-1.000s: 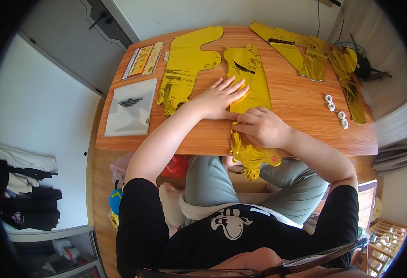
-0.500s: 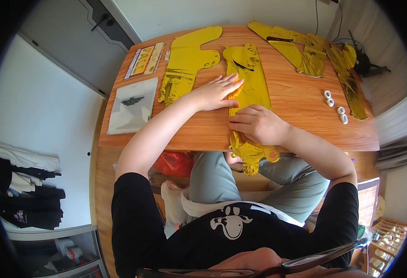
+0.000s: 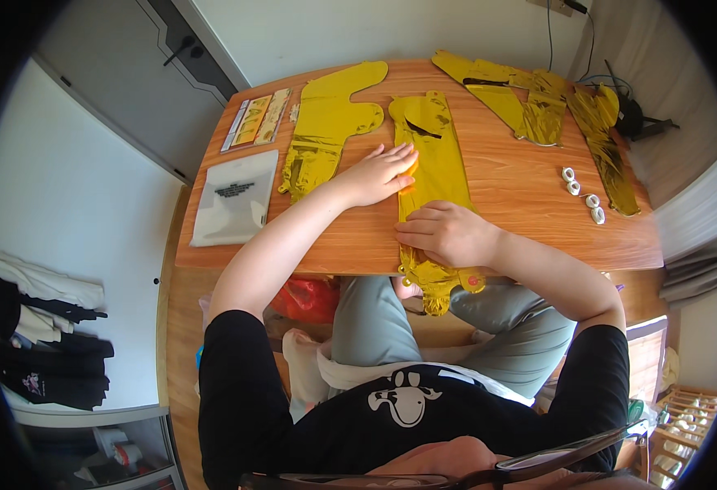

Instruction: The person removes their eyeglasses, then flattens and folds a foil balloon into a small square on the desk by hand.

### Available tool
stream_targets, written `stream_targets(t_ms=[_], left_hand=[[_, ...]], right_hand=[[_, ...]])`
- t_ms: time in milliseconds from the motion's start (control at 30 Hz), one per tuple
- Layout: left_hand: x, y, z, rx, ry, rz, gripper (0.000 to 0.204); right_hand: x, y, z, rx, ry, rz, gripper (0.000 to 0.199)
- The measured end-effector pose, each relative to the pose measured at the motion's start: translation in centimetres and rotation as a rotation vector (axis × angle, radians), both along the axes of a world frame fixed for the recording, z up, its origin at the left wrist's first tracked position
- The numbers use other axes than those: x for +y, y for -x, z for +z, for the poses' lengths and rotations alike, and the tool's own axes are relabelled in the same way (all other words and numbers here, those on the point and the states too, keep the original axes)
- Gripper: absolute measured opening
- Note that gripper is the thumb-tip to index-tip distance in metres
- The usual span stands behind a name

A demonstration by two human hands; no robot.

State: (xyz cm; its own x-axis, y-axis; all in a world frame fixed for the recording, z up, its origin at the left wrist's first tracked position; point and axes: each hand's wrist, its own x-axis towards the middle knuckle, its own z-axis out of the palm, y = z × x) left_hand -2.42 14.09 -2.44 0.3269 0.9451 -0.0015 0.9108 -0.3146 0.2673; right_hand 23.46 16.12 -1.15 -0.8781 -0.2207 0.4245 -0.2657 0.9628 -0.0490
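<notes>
A flat, uninflated gold foil balloon (image 3: 437,167) lies lengthwise before me, its crumpled lower end hanging over the table's near edge. My left hand (image 3: 379,174) rests flat across its left edge, fingers stretched out; an orange tint shows on the foil beside them. Lower down, my right hand (image 3: 450,232) is bent over the balloon near the table edge, fingers together and pointing left. Its thumb is hidden, and foil appears gripped or pressed beneath it. Another gold foil balloon (image 3: 326,122) lies to the left, close to my left hand.
More gold foil pieces (image 3: 542,110) lie at the far right of the wooden table (image 3: 334,245). White ribbon rolls (image 3: 592,202) sit at the right. On the left are a clear plastic bag (image 3: 232,208) and a printed card (image 3: 256,121). A dark device with cables (image 3: 632,118) stands beyond the right corner.
The whole view has shifted a little, so the table sits lower in it. My left hand has drawn slightly left along the balloon's edge. The right hand keeps its place on the foil.
</notes>
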Motion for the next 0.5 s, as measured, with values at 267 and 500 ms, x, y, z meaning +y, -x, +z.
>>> stream_targets(t_ms=[267,500], left_hand=[[0.9,1.1,1.7,-0.229,-0.273,0.115,0.047],[2.2,2.5,1.3,-0.010,-0.334,0.042,0.061]], right_hand=[[0.2,-0.4,-0.4,0.012,-0.013,-0.013,0.035],[0.1,-0.3,0.0,0.016,-0.016,-0.001,0.035]])
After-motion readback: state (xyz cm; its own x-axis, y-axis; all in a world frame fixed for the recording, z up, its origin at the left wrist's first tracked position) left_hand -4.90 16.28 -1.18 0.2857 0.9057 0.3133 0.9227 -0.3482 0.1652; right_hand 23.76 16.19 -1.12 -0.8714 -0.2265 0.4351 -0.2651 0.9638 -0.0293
